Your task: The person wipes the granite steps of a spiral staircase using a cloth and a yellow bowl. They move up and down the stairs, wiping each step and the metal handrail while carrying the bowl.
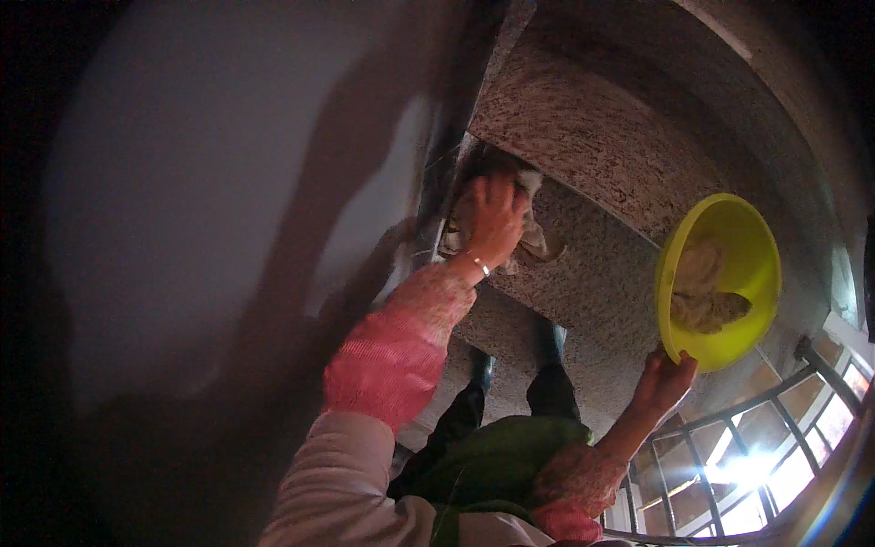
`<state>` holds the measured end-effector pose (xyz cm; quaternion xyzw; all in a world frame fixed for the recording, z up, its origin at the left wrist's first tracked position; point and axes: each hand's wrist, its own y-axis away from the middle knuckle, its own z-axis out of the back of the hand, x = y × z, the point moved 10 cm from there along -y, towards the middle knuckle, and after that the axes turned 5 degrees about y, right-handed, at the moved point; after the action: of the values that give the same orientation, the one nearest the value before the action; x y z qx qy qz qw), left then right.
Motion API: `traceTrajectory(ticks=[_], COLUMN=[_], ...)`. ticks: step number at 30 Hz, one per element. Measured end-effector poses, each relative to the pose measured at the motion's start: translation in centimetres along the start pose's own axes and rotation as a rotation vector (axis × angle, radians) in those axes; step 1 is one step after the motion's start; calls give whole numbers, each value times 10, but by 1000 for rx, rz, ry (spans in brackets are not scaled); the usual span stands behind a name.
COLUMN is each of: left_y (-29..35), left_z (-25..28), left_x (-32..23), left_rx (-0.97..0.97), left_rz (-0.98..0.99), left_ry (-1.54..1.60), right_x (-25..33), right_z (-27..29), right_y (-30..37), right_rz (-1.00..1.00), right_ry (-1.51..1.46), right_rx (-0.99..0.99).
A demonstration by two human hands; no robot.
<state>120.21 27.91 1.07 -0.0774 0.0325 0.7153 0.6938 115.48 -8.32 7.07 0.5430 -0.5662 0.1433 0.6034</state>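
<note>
My left hand [499, 217] presses a pale, crumpled cloth [538, 244] onto a speckled stone step, in the corner by the wall. Its fingers curl over the cloth, and part of the cloth is hidden under the palm. Off to the right, my right hand [663, 381] grips the near rim of a yellow-green plastic basin [764, 273]. The basin is tilted so that its inside shows, and a wet-looking, brownish cloth [706, 292] lies in it.
Speckled stone stairs [602, 118] rise away from me. A grey-white wall [200, 210] with shadows on it runs along the left. At the lower right stands a metal railing [697, 469], with bright light behind it. My feet [550, 342] are on a lower step.
</note>
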Motion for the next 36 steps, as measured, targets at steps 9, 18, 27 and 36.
traceTrajectory(ticks=[9,18,27,36], left_y=[-32,-27,58,-9], left_z=[-89,-98,-97,-55], left_x=[29,44,69,41], left_rx=[158,419,731,-24], left_rz=[-361,-25,190,-278], left_ry=[-175,-28,71,-238], right_x=[4,7,-5,-5], right_z=[-9,6,15,10], right_y=[-10,-15,-38,-39], right_rz=[20,-3,-23,-67], right_ry=[71,170,56,26], right_rx=[-23,-66,-40,32])
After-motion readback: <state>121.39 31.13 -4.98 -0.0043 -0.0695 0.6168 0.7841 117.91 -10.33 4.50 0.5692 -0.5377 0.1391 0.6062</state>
